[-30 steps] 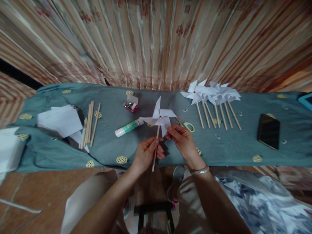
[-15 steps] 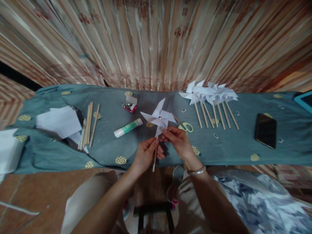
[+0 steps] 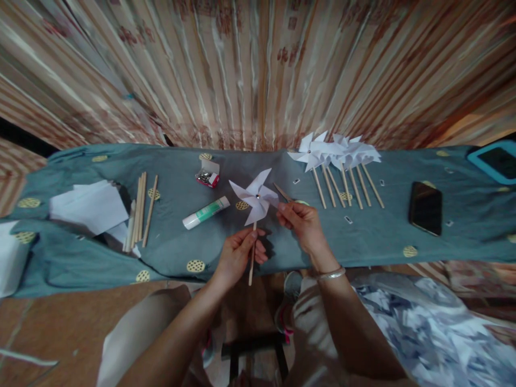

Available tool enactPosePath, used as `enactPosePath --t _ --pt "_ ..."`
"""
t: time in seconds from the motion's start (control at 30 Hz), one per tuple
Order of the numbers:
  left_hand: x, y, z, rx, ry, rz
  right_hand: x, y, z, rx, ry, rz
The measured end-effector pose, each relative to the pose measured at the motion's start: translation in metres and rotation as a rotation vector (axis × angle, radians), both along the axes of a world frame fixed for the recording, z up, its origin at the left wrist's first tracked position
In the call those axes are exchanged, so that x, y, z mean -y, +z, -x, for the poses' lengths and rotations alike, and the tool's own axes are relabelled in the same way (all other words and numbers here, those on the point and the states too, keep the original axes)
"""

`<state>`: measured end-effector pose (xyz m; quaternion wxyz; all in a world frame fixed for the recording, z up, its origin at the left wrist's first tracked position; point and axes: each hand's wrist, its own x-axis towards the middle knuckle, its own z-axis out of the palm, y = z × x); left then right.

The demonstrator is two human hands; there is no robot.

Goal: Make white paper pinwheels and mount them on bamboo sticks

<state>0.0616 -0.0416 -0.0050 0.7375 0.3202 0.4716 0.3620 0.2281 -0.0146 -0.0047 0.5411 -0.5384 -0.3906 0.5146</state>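
A white paper pinwheel (image 3: 256, 196) on a thin wooden stick stands upright over the teal cloth (image 3: 226, 242). My left hand (image 3: 237, 252) is closed round the stick below the wheel. My right hand (image 3: 300, 220) pinches the tip of the wheel's right blade with thumb and fingers. A row of several finished white pinwheels (image 3: 334, 156) lies to the right with sticks pointing toward me. Scissors (image 3: 284, 193) with a green handle lie partly hidden behind my right hand.
A glue stick (image 3: 205, 212), a small red box of pins (image 3: 207, 176), loose wooden sticks (image 3: 141, 209) and white paper sheets (image 3: 88, 204) lie on the left. A black phone (image 3: 425, 207) and a tablet in a teal case (image 3: 494, 161) lie on the right. A striped curtain hangs behind.
The pinwheel has turned and my right hand has moved from under the wheel to its right blade. The view has drifted, so things sit slightly further left.
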Motion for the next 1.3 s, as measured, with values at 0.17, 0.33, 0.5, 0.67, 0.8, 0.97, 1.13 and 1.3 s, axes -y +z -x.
enactPosePath --t 0.17,0.33,0.5,0.67,0.8,0.97,1.13,1.3 --pt "0.005 0.002 -0.002 0.034 -0.035 0.035 -0.009 -0.008 -0.016 0.05 -0.259 -0.073" --pt "0.011 0.0 -0.005 0.052 -0.086 0.036 -0.012 -0.013 -0.015 0.057 -0.173 -0.065" --pt "0.013 -0.002 -0.006 0.047 -0.086 0.027 -0.009 -0.011 -0.013 0.039 -0.164 -0.047" --pt "0.011 -0.002 -0.005 0.033 -0.067 0.011 -0.007 -0.005 -0.012 0.068 -0.17 -0.054" --pt "0.01 0.0 -0.007 0.015 -0.054 -0.013 -0.005 -0.002 -0.01 0.091 -0.152 -0.055" --pt "0.008 0.001 -0.009 0.015 -0.03 -0.047 -0.003 -0.004 -0.009 0.124 -0.123 -0.054" --pt "0.006 0.004 -0.012 -0.001 -0.011 -0.077 0.0 -0.002 -0.006 0.155 -0.11 -0.04" --pt "0.006 0.005 -0.015 -0.034 -0.016 -0.121 0.003 0.0 -0.005 0.217 -0.106 -0.033"
